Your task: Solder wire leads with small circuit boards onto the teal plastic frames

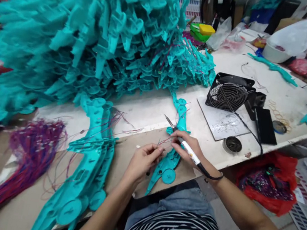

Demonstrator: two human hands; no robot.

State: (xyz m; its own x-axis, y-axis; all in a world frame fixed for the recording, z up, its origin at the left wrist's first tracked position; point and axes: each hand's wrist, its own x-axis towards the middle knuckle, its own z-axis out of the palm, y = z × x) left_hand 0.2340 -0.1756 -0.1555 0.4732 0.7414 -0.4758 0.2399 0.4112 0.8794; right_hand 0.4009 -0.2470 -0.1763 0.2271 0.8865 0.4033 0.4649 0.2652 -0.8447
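Thin purple wire (pixel 163 141) is pinched by the left hand (pixel 143 162), a white soldering pen (pixel 190 154) gripped by the right hand (pixel 185 146), over a teal plastic piece (pixel 167 167); steady aim seems needed.

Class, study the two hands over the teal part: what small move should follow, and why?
Probably lower the tip of the soldering iron to the thin wire. The right hand holds the iron with its tip raised beyond the teal part, while the left hand pinches the wire beside it, seemingly ready.
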